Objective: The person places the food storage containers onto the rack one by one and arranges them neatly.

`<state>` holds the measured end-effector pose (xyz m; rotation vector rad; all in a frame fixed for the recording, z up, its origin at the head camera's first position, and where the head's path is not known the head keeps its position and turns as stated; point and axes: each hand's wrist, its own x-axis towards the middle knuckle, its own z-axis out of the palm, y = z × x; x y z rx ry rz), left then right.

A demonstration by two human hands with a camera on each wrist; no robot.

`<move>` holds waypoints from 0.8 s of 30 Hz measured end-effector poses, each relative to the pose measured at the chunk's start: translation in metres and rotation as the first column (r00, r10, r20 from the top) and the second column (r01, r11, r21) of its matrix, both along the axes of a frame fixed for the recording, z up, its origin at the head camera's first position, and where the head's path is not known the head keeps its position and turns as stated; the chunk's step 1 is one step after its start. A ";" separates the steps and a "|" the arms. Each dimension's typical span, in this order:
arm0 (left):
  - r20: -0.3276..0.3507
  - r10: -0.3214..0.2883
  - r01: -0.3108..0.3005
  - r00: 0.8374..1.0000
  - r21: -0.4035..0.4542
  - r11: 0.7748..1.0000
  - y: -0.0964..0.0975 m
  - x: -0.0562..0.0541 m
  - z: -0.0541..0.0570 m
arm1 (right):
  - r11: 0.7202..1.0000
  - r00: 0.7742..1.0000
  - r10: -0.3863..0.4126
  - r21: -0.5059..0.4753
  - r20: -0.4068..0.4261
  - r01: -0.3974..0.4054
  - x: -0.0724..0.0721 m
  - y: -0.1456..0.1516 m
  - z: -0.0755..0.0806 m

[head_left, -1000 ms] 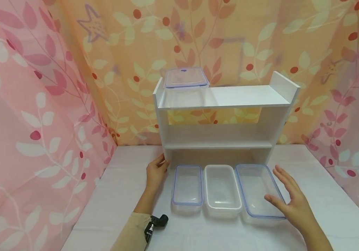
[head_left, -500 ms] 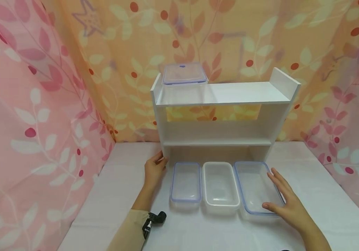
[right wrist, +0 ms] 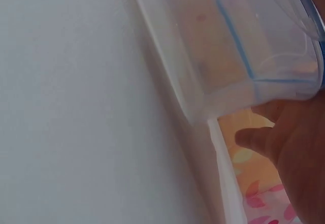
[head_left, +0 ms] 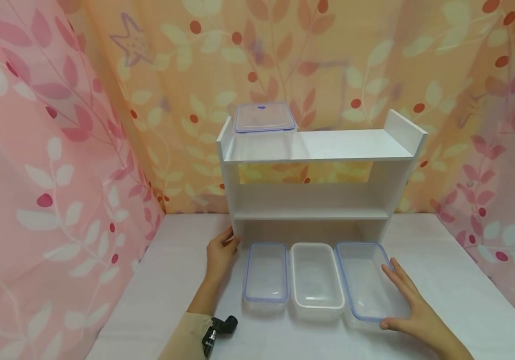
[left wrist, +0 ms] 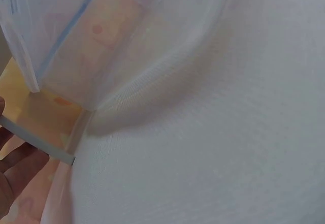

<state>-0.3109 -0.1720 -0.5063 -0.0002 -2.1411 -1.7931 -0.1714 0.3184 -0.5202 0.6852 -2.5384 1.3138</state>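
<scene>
In the head view, my left hand (head_left: 221,255) holds the lower front edge of the white shelf's (head_left: 311,217) left side panel. The left wrist view shows fingers (left wrist: 25,168) on both sides of that panel edge. My right hand (head_left: 417,307) lies along the right side of the large blue-rimmed food container (head_left: 367,280), fingers spread and fairly straight, thumb by its front rim. In the right wrist view that hand is against or very near the clear wall; firm contact cannot be told. Left of it stand a white-rimmed container (head_left: 317,275) and a smaller blue-rimmed container (head_left: 266,272).
A lidded clear container (head_left: 265,127) sits at the left end of the shelf's top board. The shelf stands behind the row of containers on a white-covered table (head_left: 302,345). Patterned curtains (head_left: 59,150) enclose the back and sides.
My right hand has shifted slightly, its thumb now lower by the right container's front rim. The left hand keeps its place on the shelf. The head view has tilted a little.
</scene>
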 end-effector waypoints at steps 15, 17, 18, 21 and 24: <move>-0.022 0.012 -0.012 1.000 -0.017 1.000 -0.003 0.000 0.000 | 0.996 0.997 0.081 0.035 -0.012 -0.081 0.000 0.000 0.000; -0.012 0.012 -0.012 1.000 -0.017 1.000 -0.004 0.000 -0.001 | 0.996 0.996 0.085 0.036 0.004 -0.085 0.001 0.001 -0.002; -0.010 0.008 -0.008 1.000 -0.014 1.000 -0.004 0.000 -0.001 | 0.996 0.997 0.079 0.045 0.006 -0.079 0.002 0.001 -0.002; 0.003 0.000 0.000 1.000 -0.010 1.000 -0.004 0.001 0.000 | 0.995 0.997 0.070 0.067 0.011 -0.070 0.003 0.002 -0.003; 0.003 -0.004 0.004 1.000 -0.014 1.000 -0.004 0.002 0.000 | 0.994 0.998 0.067 0.092 -0.003 -0.066 0.005 0.001 -0.001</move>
